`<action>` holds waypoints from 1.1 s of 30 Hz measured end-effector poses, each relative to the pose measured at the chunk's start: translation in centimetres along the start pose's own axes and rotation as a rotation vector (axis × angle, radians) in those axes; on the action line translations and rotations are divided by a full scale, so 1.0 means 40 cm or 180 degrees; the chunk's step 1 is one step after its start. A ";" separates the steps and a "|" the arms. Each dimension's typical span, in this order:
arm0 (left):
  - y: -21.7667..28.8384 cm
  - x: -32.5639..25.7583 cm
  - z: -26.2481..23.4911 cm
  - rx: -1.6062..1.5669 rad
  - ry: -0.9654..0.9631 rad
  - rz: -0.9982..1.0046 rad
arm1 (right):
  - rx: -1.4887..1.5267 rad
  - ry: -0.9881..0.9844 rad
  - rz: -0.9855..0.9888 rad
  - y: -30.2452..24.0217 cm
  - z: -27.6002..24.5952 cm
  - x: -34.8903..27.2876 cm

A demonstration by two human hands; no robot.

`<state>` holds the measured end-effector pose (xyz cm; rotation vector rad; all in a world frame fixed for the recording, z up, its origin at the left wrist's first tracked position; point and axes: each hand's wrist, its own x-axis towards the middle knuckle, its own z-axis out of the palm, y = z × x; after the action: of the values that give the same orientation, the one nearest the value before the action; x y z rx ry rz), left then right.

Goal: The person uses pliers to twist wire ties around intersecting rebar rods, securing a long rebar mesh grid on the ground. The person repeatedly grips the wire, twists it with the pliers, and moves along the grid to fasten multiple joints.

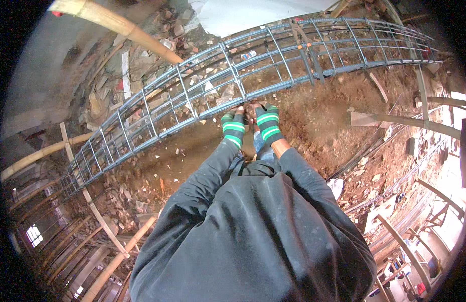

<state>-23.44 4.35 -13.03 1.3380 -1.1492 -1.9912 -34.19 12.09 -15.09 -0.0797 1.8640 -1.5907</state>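
Note:
A long cage of steel rebar (218, 107) with square stirrups stretches across the view in front of me. My left hand (234, 119) and my right hand (266, 118) are close together just below its near bar, both in dark fingerless gloves with green and white stripes. Their fingers are bent inward and closed, with the tips at or near the bar. Whatever is between them is too small to make out. Farther right, pincers (309, 59) with dark and orange handles hang on the cage.
Bamboo poles (134, 32) and wooden props (94, 209) stand around the cage. Broken rubble (99, 103) lies beyond it at the left. Brown soil (313, 118) is under and beside my hands. A pale sheet (243, 15) lies at the far side, and loose rods (361, 161) are at the right.

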 end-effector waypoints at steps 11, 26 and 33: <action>0.048 -0.070 -0.016 0.0357 -0.0522 -0.0357 | 0.1825 -0.0271 0.1422 -0.084 0.053 -0.070; 0.095 -0.093 0.128 0.1372 -0.0925 -0.0666 | 0.2799 -0.1436 0.1824 -0.021 0.018 -0.108; 0.159 -0.074 0.279 0.4733 -0.1818 -0.0790 | 0.2753 -0.1172 0.1892 0.024 -0.006 -0.153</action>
<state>-32.79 7.42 -4.25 1.4698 -3.2095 -1.5432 -29.25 15.35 -13.21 0.4825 0.7115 -1.6516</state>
